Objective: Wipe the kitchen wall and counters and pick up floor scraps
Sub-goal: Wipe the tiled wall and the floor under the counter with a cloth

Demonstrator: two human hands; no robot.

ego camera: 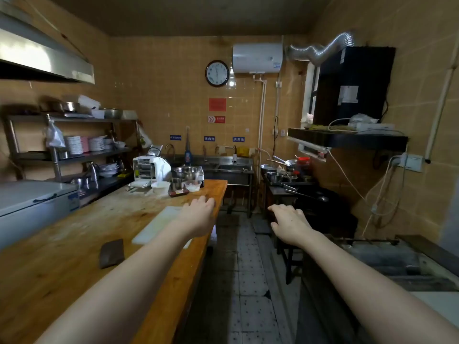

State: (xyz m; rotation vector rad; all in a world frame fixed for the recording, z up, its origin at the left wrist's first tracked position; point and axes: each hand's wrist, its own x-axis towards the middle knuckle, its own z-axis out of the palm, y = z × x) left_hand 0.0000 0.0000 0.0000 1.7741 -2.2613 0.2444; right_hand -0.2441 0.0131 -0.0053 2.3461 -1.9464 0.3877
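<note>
Both my arms reach forward, palms down, and neither hand holds anything. My left hand point(198, 216) hovers over the right edge of the long wooden counter point(62, 256), just past a white cutting board point(159, 225). Over the tiled floor aisle point(248, 281), my right hand point(289, 223) is held out with relaxed fingers. A dark flat rectangular thing point(111, 253) lies on the counter near me; I cannot tell what it is. The tan tiled wall point(161, 95) runs along the back with a steel sink point(223, 167) below it.
Bowls and a white machine point(151, 168) crowd the counter's far end. A chest freezer point(32, 202) and a steel shelf of dishes point(82, 145) stand at the left. Stove, pots point(280, 173) and a black hood point(347, 140) line the right. A clock point(217, 73) hangs on the wall.
</note>
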